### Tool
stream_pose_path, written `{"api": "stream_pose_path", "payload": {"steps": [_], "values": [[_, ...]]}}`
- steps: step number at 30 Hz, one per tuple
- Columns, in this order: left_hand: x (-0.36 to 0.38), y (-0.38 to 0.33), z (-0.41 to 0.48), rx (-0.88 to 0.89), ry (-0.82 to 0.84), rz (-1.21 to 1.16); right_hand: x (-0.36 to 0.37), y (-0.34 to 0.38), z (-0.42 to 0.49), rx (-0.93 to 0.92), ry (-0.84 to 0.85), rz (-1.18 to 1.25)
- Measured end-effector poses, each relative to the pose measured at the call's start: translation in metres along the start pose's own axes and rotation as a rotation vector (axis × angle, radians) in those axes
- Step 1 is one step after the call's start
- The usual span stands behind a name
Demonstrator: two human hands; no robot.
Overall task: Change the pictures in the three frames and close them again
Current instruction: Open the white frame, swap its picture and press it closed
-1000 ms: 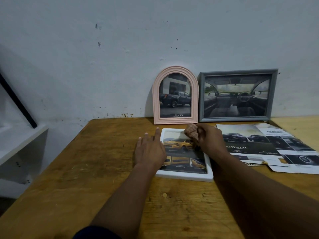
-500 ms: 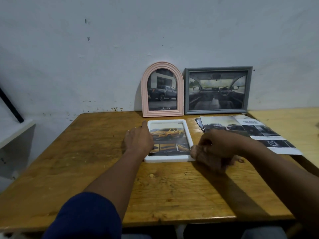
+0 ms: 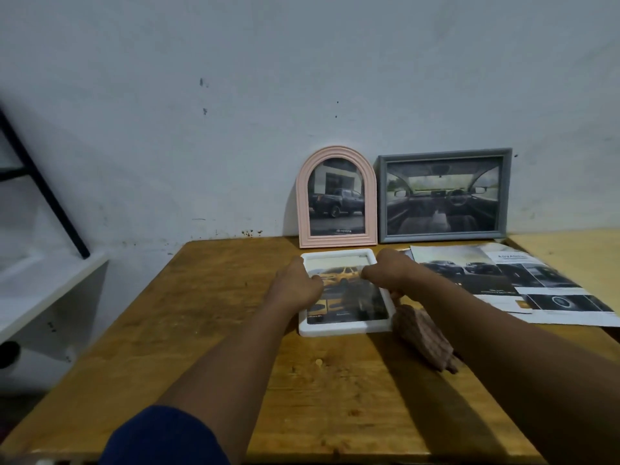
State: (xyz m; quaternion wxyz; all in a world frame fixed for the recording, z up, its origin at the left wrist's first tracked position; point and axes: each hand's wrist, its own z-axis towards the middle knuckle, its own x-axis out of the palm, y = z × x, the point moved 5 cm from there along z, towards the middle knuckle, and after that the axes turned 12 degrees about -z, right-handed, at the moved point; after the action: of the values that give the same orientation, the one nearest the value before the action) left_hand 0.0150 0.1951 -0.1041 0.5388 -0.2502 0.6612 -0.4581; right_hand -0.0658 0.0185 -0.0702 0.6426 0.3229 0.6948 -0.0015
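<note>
A white frame (image 3: 342, 329) with a yellow car picture lies flat on the wooden table (image 3: 214, 317). My left hand (image 3: 297, 286) holds its left edge, thumb over the picture. My right hand (image 3: 391, 273) curls around its right edge. A pink arched frame (image 3: 302, 203) with a dark pickup picture leans on the wall behind. Beside it on the right stands a grey frame (image 3: 381, 196) showing a car interior. Both look closed from the front.
A brown cloth (image 3: 423, 342) lies on the table by the white frame's right lower corner. Car brochures (image 3: 496, 276) are spread at the right. A white shelf (image 3: 43, 283) and a black slanted bar (image 3: 43, 189) stand left of the table.
My right hand wiped the white frame with the brown cloth, then laid the cloth down beside it and took the frame's right edge. My left hand stayed at the left edge.
</note>
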Motion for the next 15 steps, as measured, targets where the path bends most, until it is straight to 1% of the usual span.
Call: {"api": "stream_pose_path", "payload": {"steps": [2, 4, 8, 11, 15], "values": [[-0.011, 0.005, -0.001, -0.005, -0.043, -0.161, -0.001, 0.009, 0.002, -0.041, -0.079, 0.107], [-0.028, 0.005, -0.001, 0.033, -0.113, -0.253, -0.004, 0.021, 0.001, -0.099, -0.154, 0.231], [-0.064, -0.005, 0.001, 0.174, -0.257, -0.244, -0.013, 0.057, -0.002, -0.3, -0.312, 0.342], [-0.084, -0.001, 0.005, 0.216, -0.347, -0.238, -0.014, 0.081, -0.002, -0.435, -0.417, 0.361], [-0.105, 0.008, 0.015, 0.244, -0.412, -0.224, -0.001, 0.105, 0.008, -0.525, -0.426, 0.358]]}}
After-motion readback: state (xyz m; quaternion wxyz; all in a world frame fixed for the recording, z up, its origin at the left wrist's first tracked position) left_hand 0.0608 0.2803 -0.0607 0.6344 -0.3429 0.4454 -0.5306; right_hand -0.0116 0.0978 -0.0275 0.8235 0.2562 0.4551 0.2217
